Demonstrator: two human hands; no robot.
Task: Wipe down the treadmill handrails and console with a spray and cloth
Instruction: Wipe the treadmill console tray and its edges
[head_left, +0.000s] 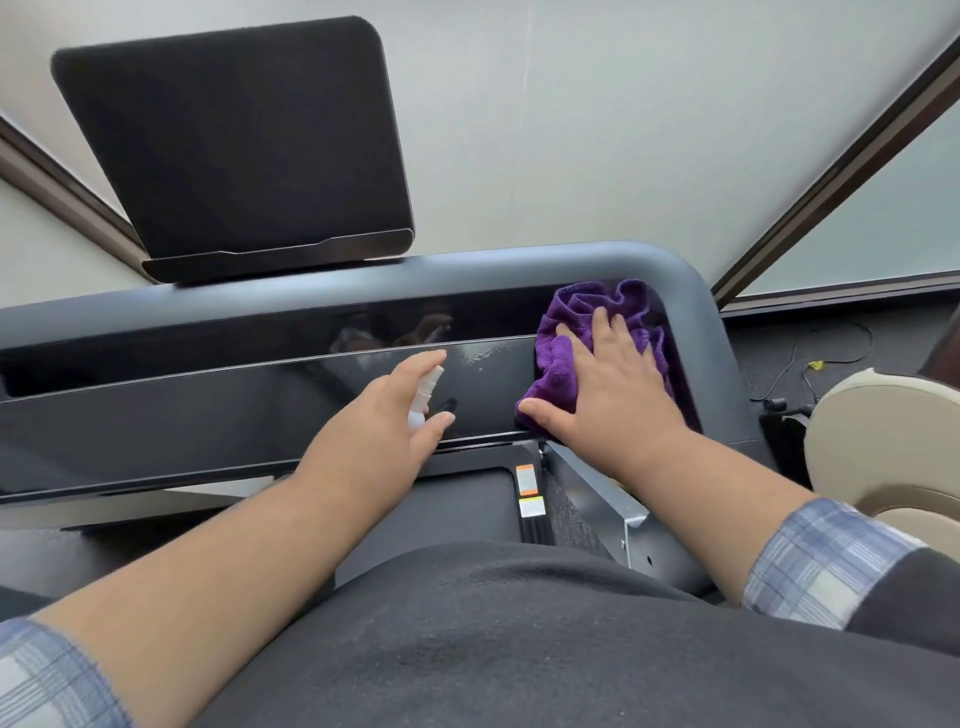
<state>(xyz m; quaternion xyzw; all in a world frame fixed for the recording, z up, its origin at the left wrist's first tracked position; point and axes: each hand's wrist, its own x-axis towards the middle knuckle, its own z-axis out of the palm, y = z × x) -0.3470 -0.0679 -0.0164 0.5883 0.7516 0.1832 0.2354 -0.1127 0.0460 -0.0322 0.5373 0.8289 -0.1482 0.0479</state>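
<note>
Past the machine I see frosted glass panels (597, 130) set in dark brown frames (831, 171). To my right a black cable (810, 358) with a yellow tag (816, 365) lies on dark carpet (769, 343), beside a beige rounded seat (883, 441).

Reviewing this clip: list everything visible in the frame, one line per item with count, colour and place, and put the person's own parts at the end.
Cloth: one, purple, bunched at the console's right end.
Spray bottle: one, white, small, at centre in the left hand.
Console: one, glossy black panel in a grey surround, across the middle.
Screen: one, black, off, upper left above the console.
Warning stickers: two, orange and white, below the console.
Cable: one, black, on the floor at right.
Left hand: holds the spray bottle.
Right hand: flat, pressing on the cloth.
Sleeves: two, blue plaid, lower corners.
</note>
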